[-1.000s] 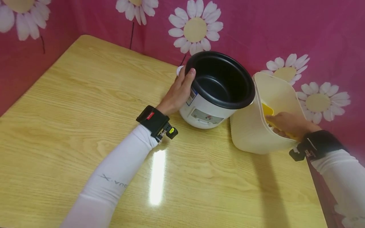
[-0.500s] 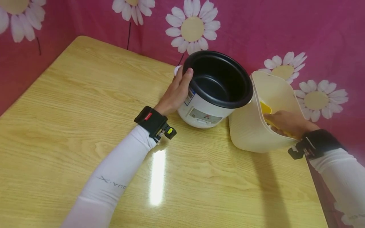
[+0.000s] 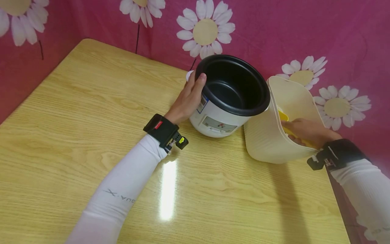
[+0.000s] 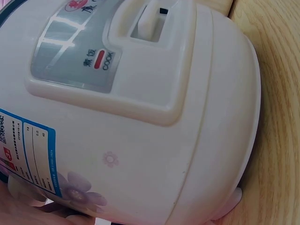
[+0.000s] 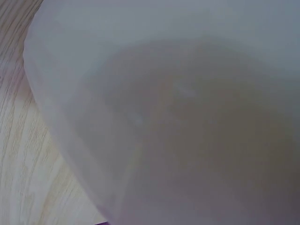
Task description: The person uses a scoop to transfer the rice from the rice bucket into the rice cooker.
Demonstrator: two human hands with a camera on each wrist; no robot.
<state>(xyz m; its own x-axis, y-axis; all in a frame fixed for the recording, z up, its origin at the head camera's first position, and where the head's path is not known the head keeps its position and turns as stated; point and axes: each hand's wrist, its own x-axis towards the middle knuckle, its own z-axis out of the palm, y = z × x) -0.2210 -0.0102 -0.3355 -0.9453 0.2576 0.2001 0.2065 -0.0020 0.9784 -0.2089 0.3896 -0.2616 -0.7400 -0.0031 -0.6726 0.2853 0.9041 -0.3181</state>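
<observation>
Scoop [image 3: 283,115] is lying inside the bin [image 3: 266,140] in the right hand's [image 3: 310,130] grip, its long axis pointing leftward toward the adjacent cooker [image 3: 219,113], whose opposite side the left hand [image 3: 185,101] is holding.

Wooden table [image 3: 106,101], rice cooker [image 3: 225,118], cream bin [image 3: 263,139]

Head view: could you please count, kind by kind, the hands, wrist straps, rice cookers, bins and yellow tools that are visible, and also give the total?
Hands: 2 (left hand, right hand)
Wrist straps: 2 (left strap, right strap)
Rice cooker: 1
Bin: 1
Yellow tool, partly hidden: 1
Total: 7
</observation>
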